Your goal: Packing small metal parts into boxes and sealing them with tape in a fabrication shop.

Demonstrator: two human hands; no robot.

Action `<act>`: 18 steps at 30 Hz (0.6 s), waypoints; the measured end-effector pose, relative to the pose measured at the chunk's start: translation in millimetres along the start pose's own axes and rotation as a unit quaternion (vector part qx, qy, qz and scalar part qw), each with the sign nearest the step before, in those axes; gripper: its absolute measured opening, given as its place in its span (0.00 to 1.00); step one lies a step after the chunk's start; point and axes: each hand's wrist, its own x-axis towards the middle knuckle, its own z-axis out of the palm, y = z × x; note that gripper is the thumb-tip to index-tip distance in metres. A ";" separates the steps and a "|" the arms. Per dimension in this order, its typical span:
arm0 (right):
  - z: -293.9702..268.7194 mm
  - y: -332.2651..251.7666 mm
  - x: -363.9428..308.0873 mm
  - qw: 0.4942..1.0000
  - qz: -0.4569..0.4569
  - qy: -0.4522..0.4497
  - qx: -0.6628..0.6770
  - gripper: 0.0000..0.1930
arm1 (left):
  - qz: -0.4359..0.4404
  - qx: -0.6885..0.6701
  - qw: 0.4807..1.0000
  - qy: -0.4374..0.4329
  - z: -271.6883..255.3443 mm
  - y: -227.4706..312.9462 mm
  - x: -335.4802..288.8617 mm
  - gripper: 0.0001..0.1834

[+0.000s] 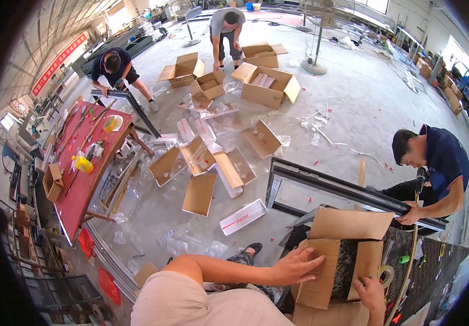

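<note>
Two carton flaps (321,276) by the left edge of the dark table (436,274) probably want even pressure: left hand (299,266) spread, gripping nothing; right hand (371,293) curled, hold unclear.

I count, round my view, my one left hand (299,266) and one right hand (370,294) on one cardboard box (351,224) toward five o'clock; three co-workers (451,152) at ten, twelve and three; two black frames (346,189) at ten and three; one red table (82,191) at nine.
</note>
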 end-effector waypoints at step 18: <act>96.2 -39.7 -18.5 0.991 -0.015 0.090 -0.100 0.49 | -0.045 -0.009 0.988 0.148 12.2 -30.2 16.6 0.13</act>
